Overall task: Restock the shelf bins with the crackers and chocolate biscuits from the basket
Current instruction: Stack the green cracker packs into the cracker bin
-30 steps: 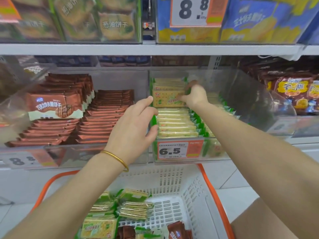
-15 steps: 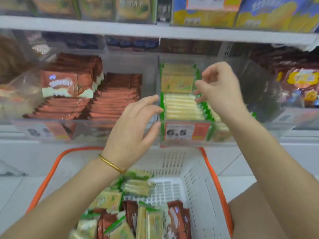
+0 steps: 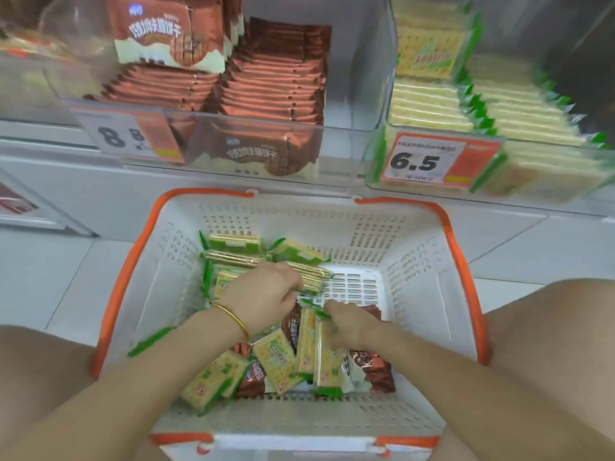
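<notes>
Nearest us, under both wrists, loose cracker packs and chocolate biscuit packs lie jumbled against the near wall of the basket. The right hand is down among upright cracker packs, just right of the left hand. Its fingers curl into them, but we can't tell if it has closed on one. The left hand is wrapped round one cracker pack, seen edge-on and sticking out rightward past the fingers, just over the pile. Our read on handling: light, slick film, brittle contents, so we grip across the flat faces mid-pack, not the green crimped ends, and don't squeeze. Past the left knuckles more cracker packs are stacked. Count in the basket: roughly ten cracker packs and at least three chocolate; overlap makes that loose. Farther up, two bins: the cracker bin, tagged 6.5, sits up-right of the hands with two rows. The chocolate bin sits up-left with two stacks.
</notes>
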`<state>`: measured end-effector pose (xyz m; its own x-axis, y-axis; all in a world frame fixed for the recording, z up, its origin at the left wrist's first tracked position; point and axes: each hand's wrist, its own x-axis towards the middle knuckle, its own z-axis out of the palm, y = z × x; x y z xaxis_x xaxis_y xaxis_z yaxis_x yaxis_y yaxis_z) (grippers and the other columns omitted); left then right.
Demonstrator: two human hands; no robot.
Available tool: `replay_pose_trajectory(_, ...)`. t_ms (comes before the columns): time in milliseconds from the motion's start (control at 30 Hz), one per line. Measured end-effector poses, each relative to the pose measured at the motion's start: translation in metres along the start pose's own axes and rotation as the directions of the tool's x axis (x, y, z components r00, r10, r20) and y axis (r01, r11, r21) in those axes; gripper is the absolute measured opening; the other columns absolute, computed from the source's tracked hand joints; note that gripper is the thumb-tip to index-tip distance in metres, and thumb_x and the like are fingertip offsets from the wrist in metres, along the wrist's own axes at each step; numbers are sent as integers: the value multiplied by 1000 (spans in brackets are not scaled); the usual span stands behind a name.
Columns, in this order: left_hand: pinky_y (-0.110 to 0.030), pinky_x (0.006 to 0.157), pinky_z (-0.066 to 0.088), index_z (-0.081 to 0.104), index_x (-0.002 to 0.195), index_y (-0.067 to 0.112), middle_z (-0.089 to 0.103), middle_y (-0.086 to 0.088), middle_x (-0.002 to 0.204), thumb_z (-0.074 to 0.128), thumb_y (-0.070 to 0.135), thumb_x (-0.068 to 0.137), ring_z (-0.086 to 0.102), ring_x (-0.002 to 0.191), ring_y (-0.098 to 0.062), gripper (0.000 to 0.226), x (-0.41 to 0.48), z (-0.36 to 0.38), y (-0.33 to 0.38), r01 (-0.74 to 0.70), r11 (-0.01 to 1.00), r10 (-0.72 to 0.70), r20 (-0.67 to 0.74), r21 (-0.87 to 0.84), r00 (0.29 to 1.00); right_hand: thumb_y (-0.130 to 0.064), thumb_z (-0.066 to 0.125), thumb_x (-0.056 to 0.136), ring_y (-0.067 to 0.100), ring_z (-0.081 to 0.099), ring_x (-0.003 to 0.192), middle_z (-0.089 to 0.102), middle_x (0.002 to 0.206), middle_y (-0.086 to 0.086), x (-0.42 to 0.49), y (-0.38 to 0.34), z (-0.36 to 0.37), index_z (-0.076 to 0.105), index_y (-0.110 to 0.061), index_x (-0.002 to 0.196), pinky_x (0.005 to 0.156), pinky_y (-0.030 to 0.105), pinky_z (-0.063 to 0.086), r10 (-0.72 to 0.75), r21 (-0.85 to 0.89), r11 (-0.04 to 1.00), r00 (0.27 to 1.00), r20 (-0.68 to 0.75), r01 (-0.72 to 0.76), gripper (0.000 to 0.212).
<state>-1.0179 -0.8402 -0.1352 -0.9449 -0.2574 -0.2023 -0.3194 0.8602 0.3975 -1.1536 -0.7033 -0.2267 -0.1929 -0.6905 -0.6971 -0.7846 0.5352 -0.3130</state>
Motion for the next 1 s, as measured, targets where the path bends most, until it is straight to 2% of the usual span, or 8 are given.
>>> replay_pose_trajectory(267, -22, 93, 40, 59, 119, 18, 58, 2, 120, 48, 24, 96, 51, 110, -11, 26, 8, 8, 11, 32, 996, -27, 60, -88, 998, -33, 73, 81, 17, 48, 93, 52, 104, 1, -12, 7, -19, 52, -9, 117, 76, 29, 40, -20, 13, 1000, 997, 75, 19, 49)
replay_pose_trajectory(367, -21, 93, 42, 51, 127, 21, 53, 6, 124, 52, 33, 95, 52, 106, -7, 34, 6, 9, 18, 132, 963, -84, 202, -236, 976, -24, 74, 82, 17, 59, 86, 55, 91, -4, -36, 12, -47, 54, -14, 95, 71, 30, 55, -17, 310, 950, 989, 146, -29, 27)
replay_pose_trajectory(500, -29, 91, 51, 43, 131, 25, 53, 10, 121, 60, 38, 89, 60, 102, -7, 47, 3, -6, 35, 265, 824, -74, 368, -501, 927, -14, 72, 84, 21, 69, 91, 68, 94, 4, -83, 16, -94, 58, -10, 95, 73, 30, 59, -34, 724, 690, 999, 41, -6, 18)
replay_pose_trajectory(633, -23, 71, 51, 57, 111, 28, 64, 9, 82, 66, 22, 86, 63, 75, -4, 27, 15, -67, 62, 137, 745, -42, 159, -653, 986, -13, 69, 82, 16, 69, 77, 70, 94, 10, -139, 14, -142, 59, -6, 102, 63, 24, 57, -73, 824, 538, 984, -163, 177, 23)
replay_pose_trajectory(700, -18, 67, 49, 61, 103, 31, 68, 9, 78, 66, 22, 85, 64, 71, -1, 21, 24, -105, 79, 17, 724, -5, 19, -689, 1000, -19, 69, 76, 16, 66, 66, 70, 88, 12, -171, 16, -169, 61, -7, 99, 56, 21, 55, -98, 823, 492, 957, -272, 284, 27)
replay_pose_trajectory(833, -13, 57, 46, 62, 95, 23, 64, 6, 81, 64, 17, 88, 56, 62, 4, 9, 53, -164, 113, -299, 665, -28, -422, -685, 906, -25, 78, 73, 16, 47, 58, 65, 75, 1, -213, 40, -229, 67, -14, 84, 52, 25, 35, 59, 732, 445, 799, -599, 516, 19)
replay_pose_trajectory(933, -13, 78, 42, 62, 103, 19, 58, 6, 94, 56, 24, 84, 54, 81, 3, 20, 78, -188, 116, -377, 883, 81, -702, -279, 708, -21, 70, 82, 1, 35, 43, 54, 63, -7, -211, 58, -270, 59, -16, 87, 42, 17, 17, 243, 682, 417, 649, -720, 601, 13)
replay_pose_trajectory(1000, -24, 96, 34, 63, 111, 12, 59, -4, 113, 52, 26, 83, 52, 108, -15, 33, 94, -192, 108, -274, 961, 226, -673, 36, 704, -13, 67, 86, 1, 36, 42, 57, 74, 0, -194, 65, -292, 57, -14, 94, 36, 15, 21, 310, 666, 441, 594, -742, 602, 14)
